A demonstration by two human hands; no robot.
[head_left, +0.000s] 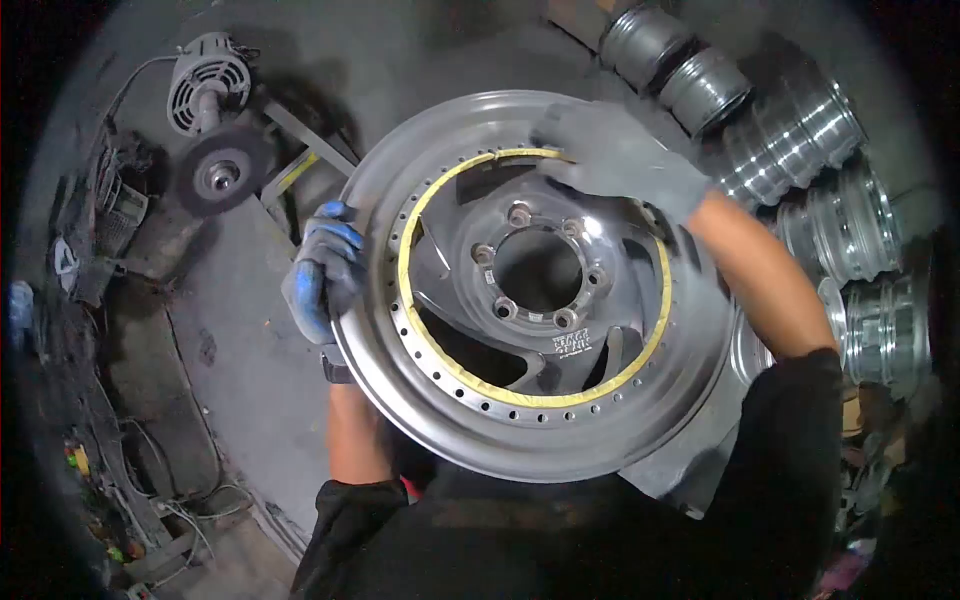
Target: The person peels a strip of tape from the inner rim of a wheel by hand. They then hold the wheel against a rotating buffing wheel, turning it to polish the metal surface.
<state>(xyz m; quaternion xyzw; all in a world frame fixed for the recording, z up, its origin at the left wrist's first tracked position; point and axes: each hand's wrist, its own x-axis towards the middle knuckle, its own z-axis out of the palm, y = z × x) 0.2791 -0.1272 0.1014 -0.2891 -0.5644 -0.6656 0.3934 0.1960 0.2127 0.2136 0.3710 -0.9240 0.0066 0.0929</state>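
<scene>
A large grey metal wheel (pixel 540 440) faces up in front of me, with small holes around its inner ring. Yellow tape (pixel 470 378) runs around the centre opening. On the wheel's left edge my left hand (pixel 328 265), in a grey and blue glove, is closed with its fingers wrapped over the rim. My right hand (pixel 630 165), in a grey glove, lies over the upper right of the wheel, across the tape line. It is smeared by motion, so its fingers cannot be made out.
A motor (pixel 210 85) with a round dark buffing disc (pixel 222 177) stands at the upper left, beside a metal frame (pixel 300 165). Shiny wheel rims (pixel 790 135) are stacked along the right. Cables (pixel 190 510) lie at the lower left.
</scene>
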